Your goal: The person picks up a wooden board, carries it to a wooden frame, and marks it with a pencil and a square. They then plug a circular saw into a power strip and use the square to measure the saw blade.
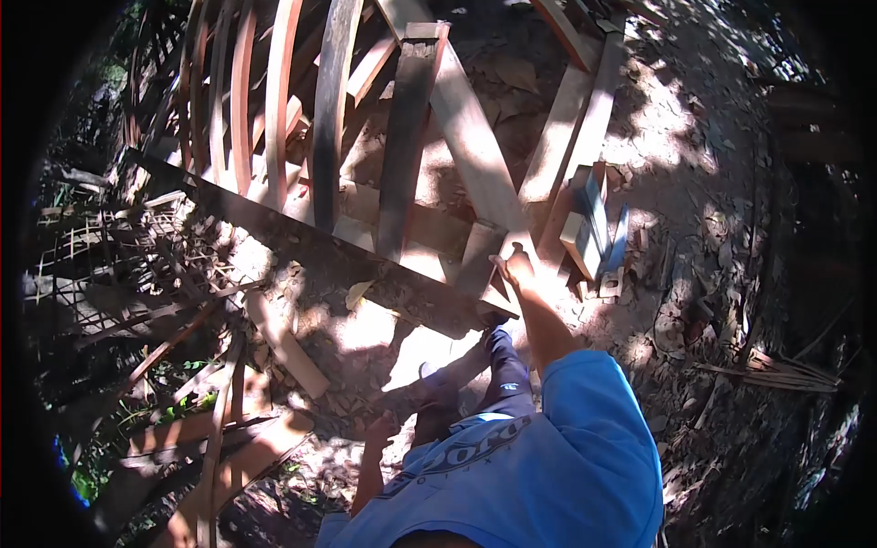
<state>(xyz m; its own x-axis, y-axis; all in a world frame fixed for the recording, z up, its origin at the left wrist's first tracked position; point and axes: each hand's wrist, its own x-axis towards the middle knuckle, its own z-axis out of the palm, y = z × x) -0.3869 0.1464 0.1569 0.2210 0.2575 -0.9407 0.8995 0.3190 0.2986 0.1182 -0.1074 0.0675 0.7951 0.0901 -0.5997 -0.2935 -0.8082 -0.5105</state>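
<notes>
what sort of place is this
Likely an outdoor building site, perhaps for a boat: a row of timbers along a long beam, on sun-dappled ground strewn with leaves.

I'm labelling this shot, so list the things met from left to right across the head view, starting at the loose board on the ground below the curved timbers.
Loose board → left hand → right hand → narrow blue strip → dry stalks.

Curved wooden ribs [277, 100] (several) cut off above
</notes>
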